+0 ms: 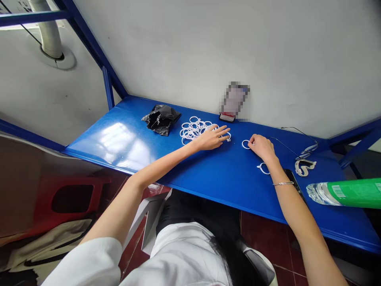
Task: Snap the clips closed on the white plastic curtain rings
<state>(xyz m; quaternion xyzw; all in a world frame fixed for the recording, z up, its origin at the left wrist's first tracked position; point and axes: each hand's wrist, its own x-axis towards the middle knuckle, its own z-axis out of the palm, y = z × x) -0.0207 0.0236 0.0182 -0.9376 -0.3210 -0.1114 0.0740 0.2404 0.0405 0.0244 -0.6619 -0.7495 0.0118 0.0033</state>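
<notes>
My left hand (212,137) lies flat on the blue table (125,135), fingers stretched out over the right edge of a pile of several white plastic rings (193,128). My right hand (261,146) is curled, its fingertips pinching a single white ring (245,144) that rests on the table. Another white ring (263,169) lies just beside my right wrist, which wears a thin bracelet.
A crumpled black plastic bag (161,118) sits left of the ring pile. A phone (234,102) leans against the wall. Glasses (309,149), a white clip-like piece (304,167), a dark phone (293,178) and a lying green-labelled bottle (345,193) are at the right. A red stool (71,198) stands below left.
</notes>
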